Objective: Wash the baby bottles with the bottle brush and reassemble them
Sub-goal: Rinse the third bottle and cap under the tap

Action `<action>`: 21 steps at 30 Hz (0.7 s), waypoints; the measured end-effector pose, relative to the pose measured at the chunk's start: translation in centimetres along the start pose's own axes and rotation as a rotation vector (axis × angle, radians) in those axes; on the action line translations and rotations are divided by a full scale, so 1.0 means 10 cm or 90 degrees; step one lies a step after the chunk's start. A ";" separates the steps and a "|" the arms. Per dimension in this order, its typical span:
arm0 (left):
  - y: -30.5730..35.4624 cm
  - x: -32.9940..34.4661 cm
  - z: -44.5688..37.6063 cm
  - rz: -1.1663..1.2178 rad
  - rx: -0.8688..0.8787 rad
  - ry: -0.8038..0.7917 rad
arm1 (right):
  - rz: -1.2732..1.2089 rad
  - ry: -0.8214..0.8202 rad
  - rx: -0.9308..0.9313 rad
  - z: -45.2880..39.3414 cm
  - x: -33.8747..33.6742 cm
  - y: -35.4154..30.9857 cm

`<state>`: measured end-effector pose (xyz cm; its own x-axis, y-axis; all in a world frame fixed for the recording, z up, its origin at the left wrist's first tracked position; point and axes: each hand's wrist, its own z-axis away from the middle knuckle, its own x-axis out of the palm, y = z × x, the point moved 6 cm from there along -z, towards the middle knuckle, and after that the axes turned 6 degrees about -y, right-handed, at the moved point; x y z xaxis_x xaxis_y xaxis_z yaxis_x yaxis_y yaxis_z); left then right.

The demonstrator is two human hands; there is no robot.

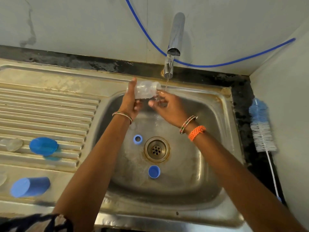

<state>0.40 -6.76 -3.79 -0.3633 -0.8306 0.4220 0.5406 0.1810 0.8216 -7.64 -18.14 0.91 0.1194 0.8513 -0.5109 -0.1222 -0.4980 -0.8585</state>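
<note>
My left hand [129, 101] grips a clear baby bottle [145, 91], held on its side over the sink basin [209, 164] with its mouth toward the running tap [173, 46]. My right hand [165, 106] is under the bottle's mouth, fingers loosely cupped in the water stream; whether it touches the bottle I cannot tell. A blue screw ring [138, 139] and a blue cap [154, 171] lie in the basin near the drain [156, 149]. The bottle brush [260, 128], blue and white bristles, lies on the dark counter at the right.
On the ribbed drainboard [50, 111] at the left lie two blue covers [43, 146] [30, 186] and a clear teat [14, 144]. A blue hose [217, 65] runs along the wall behind the tap. A wall closes the right side.
</note>
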 end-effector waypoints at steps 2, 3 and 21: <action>0.08 -0.09 -0.06 -0.063 -0.035 0.005 | 0.277 -0.141 -0.060 0.03 -0.02 -0.01; 0.11 -0.11 -0.08 -0.094 -0.057 0.007 | 0.493 -0.146 -0.076 0.02 -0.10 0.02; -0.16 0.18 0.06 0.069 0.009 -0.129 | -0.438 0.107 0.270 0.02 -0.11 0.24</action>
<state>-1.58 -8.23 -4.11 -0.4498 -0.6834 0.5750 0.5749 0.2711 0.7720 -8.24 -20.23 -0.59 0.4453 0.8904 0.0948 -0.3246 0.2592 -0.9096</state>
